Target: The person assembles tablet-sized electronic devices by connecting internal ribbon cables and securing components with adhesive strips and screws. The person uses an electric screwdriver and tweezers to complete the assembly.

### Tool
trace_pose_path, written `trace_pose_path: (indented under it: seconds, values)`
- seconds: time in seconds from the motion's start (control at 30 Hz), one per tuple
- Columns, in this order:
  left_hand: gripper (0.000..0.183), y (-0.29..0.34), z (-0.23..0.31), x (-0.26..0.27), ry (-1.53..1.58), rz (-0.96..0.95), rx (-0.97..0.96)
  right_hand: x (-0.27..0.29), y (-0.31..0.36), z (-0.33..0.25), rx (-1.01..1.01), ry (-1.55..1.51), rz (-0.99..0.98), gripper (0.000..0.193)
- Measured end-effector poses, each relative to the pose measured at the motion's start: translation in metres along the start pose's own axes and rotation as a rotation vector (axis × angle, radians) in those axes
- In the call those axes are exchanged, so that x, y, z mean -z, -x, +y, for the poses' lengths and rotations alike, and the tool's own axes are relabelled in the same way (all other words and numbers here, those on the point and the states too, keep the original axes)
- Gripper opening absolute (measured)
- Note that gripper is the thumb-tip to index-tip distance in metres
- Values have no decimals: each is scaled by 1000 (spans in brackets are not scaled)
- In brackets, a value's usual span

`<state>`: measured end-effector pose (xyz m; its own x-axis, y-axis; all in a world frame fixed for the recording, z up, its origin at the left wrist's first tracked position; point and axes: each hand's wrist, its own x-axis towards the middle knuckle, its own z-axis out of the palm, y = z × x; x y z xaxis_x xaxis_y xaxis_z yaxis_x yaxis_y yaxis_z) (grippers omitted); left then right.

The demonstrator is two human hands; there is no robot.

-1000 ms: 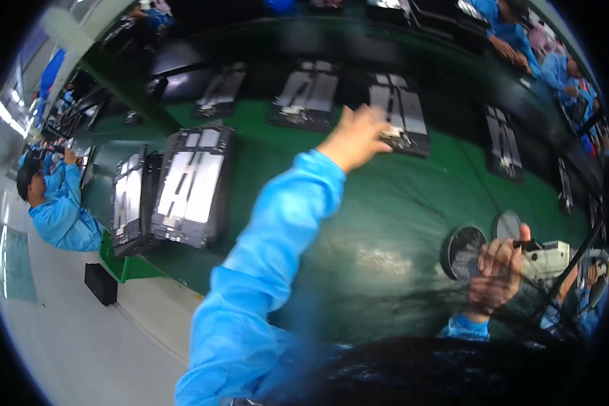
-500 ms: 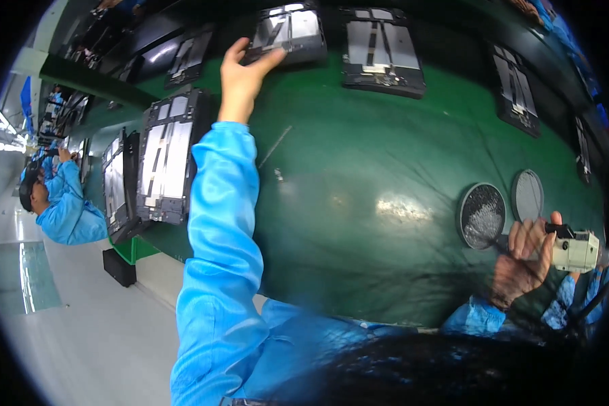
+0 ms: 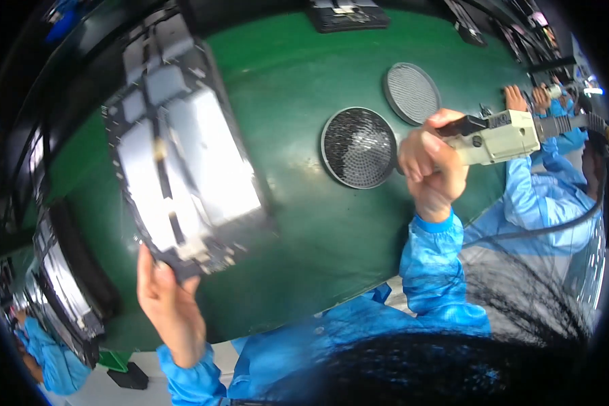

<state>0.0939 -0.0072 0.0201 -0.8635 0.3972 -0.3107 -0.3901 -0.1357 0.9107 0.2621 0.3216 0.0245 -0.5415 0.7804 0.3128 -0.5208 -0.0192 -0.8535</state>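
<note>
An opened tablet [image 3: 213, 152], with silver battery packs and black flat cables in a dark frame, lies tilted across the left of the bench. My left hand [image 3: 172, 308] grips its near edge, thumb and fingers at the lower corner. My right hand [image 3: 434, 162] is closed around a cream electric screwdriver [image 3: 504, 137] with a black lever, its cable trailing right. The screwdriver's front end is mostly hidden by my fingers. Just left of that hand sits a round dish [image 3: 358, 147] partly filled with small dark screws. A second grey round dish [image 3: 413, 93] stands behind it.
Another opened tablet [image 3: 348, 15] lies at the far edge. More stacked units [image 3: 68, 277] stand at the left, beside a dark strip. The green bench [image 3: 298, 271] spans the middle. A co-worker in blue [image 3: 548, 193] is at the right, another [image 3: 54, 355] at lower left.
My left hand has drawn the tablet from the far side toward me. The view has turned to the right, and the dishes and my right hand with the screwdriver appear further left.
</note>
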Motion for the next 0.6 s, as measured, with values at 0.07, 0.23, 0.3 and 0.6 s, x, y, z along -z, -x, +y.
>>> trace_pose_path:
  seconds: [0.07, 0.23, 0.3, 0.6]
  values:
    - [58, 11, -18, -24, 12, -33, 84, 2, 3, 7, 50, -14, 14, 25]
    - [51, 16, -24, -15, -721, -179, -186, 18, 6, 19, 46, 94, -51, 24]
    - [43, 4, -4, -5, -1177, -23, -501, 24, 8, 19, 38, 109, -30, 25]
    - [25, -72, -1, 65, -1318, 33, -593, 23, 8, 21, 15, 138, -16, 25]
